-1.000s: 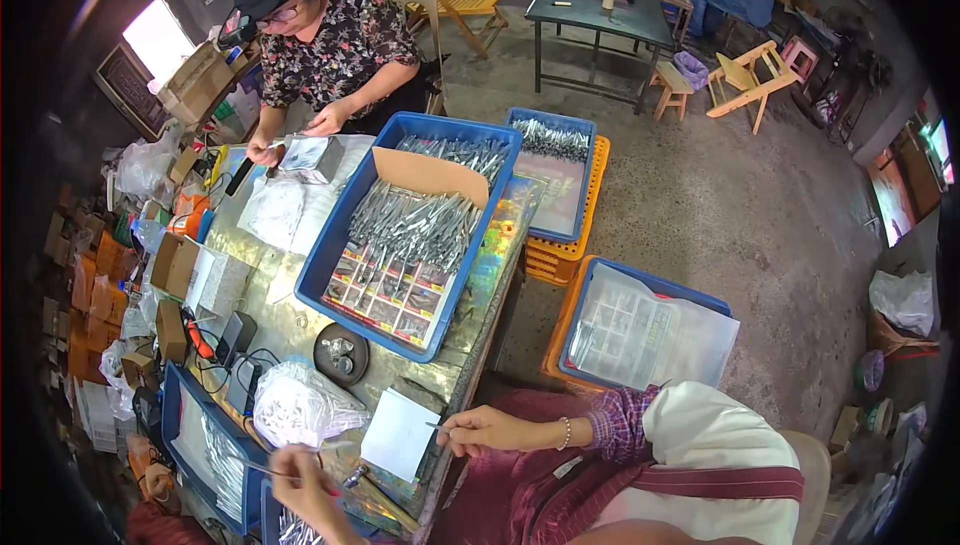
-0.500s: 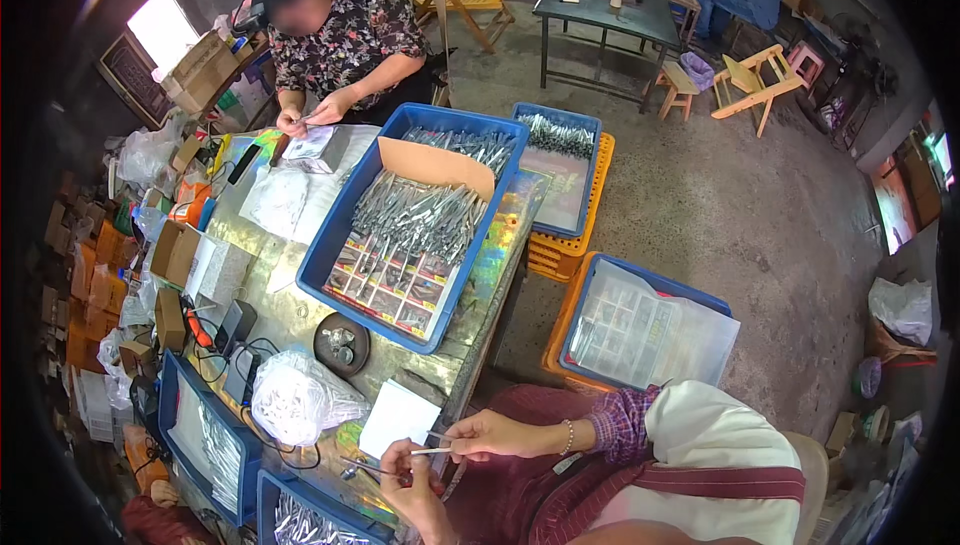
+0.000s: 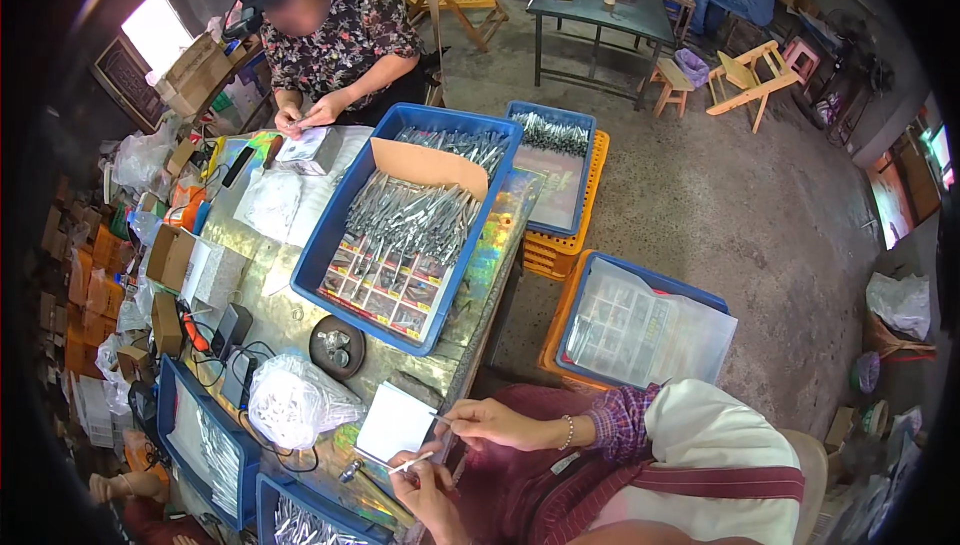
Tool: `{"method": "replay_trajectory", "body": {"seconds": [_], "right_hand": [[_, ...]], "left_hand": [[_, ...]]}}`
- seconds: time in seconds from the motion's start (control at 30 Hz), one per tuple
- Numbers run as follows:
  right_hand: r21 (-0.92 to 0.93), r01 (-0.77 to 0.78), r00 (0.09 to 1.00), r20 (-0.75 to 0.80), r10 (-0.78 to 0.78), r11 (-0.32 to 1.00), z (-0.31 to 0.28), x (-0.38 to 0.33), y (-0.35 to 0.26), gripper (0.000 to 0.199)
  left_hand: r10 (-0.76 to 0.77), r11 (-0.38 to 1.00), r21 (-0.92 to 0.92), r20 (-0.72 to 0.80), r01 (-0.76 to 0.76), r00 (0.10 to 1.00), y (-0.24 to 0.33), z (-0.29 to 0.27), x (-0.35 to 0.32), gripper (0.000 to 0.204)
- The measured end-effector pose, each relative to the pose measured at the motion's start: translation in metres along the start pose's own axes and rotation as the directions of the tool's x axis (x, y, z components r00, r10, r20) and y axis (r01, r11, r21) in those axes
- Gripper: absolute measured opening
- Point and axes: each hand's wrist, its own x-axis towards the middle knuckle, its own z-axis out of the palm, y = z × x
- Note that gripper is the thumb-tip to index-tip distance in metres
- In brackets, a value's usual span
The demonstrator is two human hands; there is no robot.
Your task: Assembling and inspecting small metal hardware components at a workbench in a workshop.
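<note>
Near the table's front edge, my left hand (image 3: 426, 493) is closed around a thin pale stick (image 3: 411, 462) that pokes out past the fingertips. Just to its right, my right hand (image 3: 503, 425) pinches a slim dark metal piece (image 3: 440, 418); its exact kind is too small to tell. Behind both hands lies a white pad (image 3: 398, 423) on the table. A long tool with a metal tip (image 3: 350, 470) rests left of my left hand. Beyond the pad is a brown round dish (image 3: 340, 347) with small metal parts, and a white plastic bag (image 3: 300, 400) sits beside it.
A large blue bin (image 3: 300, 280) of metal pieces stands on the table (image 3: 270, 300). Two more blue bins (image 3: 215, 445) (image 3: 265, 505) sit lower left. Across the table a person (image 3: 335, 55) handles something small. Blue trays on crates (image 3: 550, 335) stand to the right. Another person's hand (image 3: 125, 485) shows lower left.
My left hand has shifted slightly down, and the pale stick now tilts up to the right. The gap between my hands has grown. The hand at lower left has moved outward.
</note>
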Motion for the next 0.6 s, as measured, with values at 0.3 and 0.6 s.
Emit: {"method": "replay_trajectory", "body": {"seconds": [0.3, 0.6], "right_hand": [[0.073, 0.019, 0.999, -0.031, -0.017, 0.997, -0.013, -0.001, -0.001, 0.023], [0.04, -0.062, 0.997, -0.042, 0.064, 0.997, -0.006, 0.001, -0.008, 0.024]], "left_hand": [[0.04, 0.887, 0.458, 0.057, -0.061, 0.998, -0.023, -0.02, -0.002, 0.021], [0.287, 0.707, 0.656, 0.074, -0.263, 0.955, -0.021, -0.014, -0.005, 0.013]]}}
